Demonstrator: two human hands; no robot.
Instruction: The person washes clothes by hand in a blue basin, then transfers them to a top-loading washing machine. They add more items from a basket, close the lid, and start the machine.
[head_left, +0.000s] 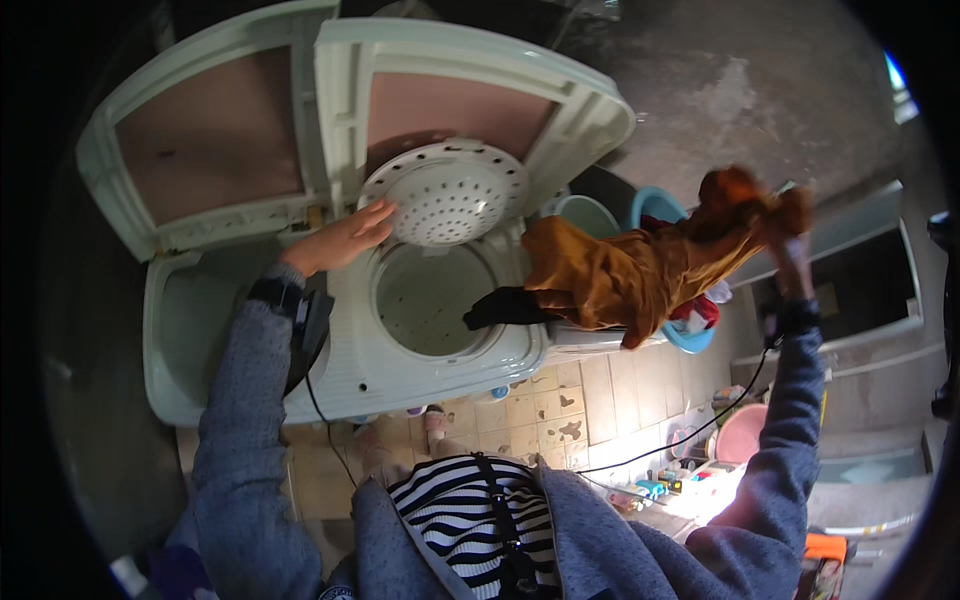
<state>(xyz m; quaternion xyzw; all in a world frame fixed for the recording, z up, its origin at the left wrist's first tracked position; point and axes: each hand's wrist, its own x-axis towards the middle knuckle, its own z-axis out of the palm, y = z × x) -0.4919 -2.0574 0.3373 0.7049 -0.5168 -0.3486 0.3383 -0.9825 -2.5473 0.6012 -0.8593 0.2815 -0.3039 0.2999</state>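
My left hand (341, 240) is at the left rim of a white perforated round cover (457, 199), fingers extended and overlapping it; whether it grips is unclear. The cover tilts up against a raised lid (465, 112) of a twin-tub washing machine (427, 390). Below it gapes the round spin tub (427, 300), with small dark specks inside. Out to the right, my right hand (784, 232), blurred, grips a bunched brown garment (622, 277). The cloth hangs leftward, and a black cloth end (510, 307) beneath it reaches over the spin tub's right rim.
A second raised lid (214, 135) stands behind the wash tub (202, 322). Right of the machine are a pale green bucket (589, 214) and blue basins (690, 341), with red cloth (701, 309) in one. A black cable (694, 431) crosses to my right arm. Floor tiles (555, 405) show wet patches.
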